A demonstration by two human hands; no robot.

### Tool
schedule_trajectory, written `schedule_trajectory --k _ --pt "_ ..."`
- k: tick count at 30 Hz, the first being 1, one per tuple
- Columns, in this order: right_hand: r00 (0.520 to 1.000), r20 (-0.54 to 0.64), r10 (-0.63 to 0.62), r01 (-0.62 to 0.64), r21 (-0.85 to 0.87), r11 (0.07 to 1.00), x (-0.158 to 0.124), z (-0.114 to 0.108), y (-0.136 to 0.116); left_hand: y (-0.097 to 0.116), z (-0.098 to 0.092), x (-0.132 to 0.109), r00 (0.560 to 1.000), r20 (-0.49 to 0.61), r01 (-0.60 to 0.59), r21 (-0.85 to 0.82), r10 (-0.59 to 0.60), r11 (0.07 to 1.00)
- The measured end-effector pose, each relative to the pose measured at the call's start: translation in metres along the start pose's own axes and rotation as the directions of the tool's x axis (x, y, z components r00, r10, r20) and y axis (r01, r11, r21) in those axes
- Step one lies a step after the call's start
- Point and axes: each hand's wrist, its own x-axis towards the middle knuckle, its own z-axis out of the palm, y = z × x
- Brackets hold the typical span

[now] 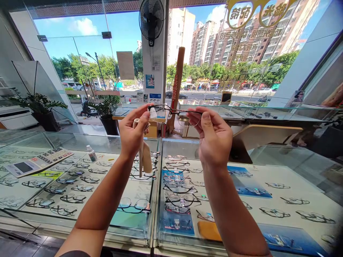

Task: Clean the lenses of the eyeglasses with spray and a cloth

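Note:
A pair of eyeglasses (171, 111) with a dark upper rim is raised in front of me, above the glass display counter. At its left end my left hand (135, 130) pinches the frame between thumb and fingers. The same hand also has a beige cloth (146, 157) tucked in its curled fingers, hanging down below. My right hand (214, 134) grips the right end of the eyeglasses, thumb toward me. Both lenses look clear, and the street shows through them.
Under the counter glass (160, 142) lie many rows of spectacle frames (179, 189). A calculator (40, 162) and a small white bottle (91, 153) stand at the left. An orange-brown case (209, 231) is near the front. Behind are another counter (268, 114), potted plants (107, 110) and a wall fan (151, 21).

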Motion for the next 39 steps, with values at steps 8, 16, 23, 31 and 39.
schedule_trajectory --k 8,16,23,31,39 --pt "1.000 -0.007 0.007 -0.007 -0.059 0.998 0.005 -0.007 -0.004 0.007 -0.010 0.002 0.993 0.031 -0.114 0.170 0.111 0.979" --pt "0.999 0.010 0.040 -0.039 -0.047 0.998 0.007 -0.011 -0.005 0.013 -0.023 0.008 0.946 0.176 -0.320 0.389 0.272 0.864" --pt "0.999 -0.013 0.049 -0.049 -0.012 0.999 0.009 -0.010 -0.005 0.019 -0.023 0.006 0.961 0.235 -0.219 0.317 0.147 0.923" --pt "0.991 -0.020 0.129 -0.130 -0.041 0.991 0.004 -0.006 -0.003 0.012 -0.006 -0.004 0.983 0.149 -0.146 0.278 0.107 0.950" --pt "0.987 0.054 0.154 -0.152 -0.033 0.988 -0.002 0.001 0.001 0.002 0.000 -0.009 0.990 0.019 -0.140 0.329 0.141 0.934"
